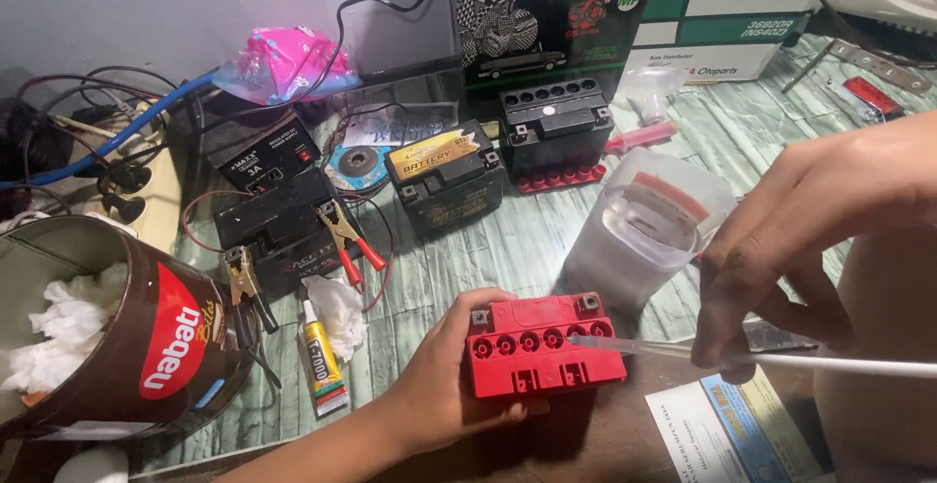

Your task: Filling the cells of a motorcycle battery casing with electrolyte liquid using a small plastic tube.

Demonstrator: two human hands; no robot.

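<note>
My left hand grips the left side of a small red battery that lies near the table's front edge, its row of round filler holes facing up. My right hand pinches a long clear syringe or pipette; its thin tip rests at the filler holes on the battery's right end. Just behind the red battery stands a clear plastic cup with liquid and a red-and-white piece inside.
Three black batteries stand farther back: one with clamp leads, one with a yellow label, one with open holes. A brown can with tissue, a glue tube, tangled cables, cardboard boxes and a printed paper surround the spot.
</note>
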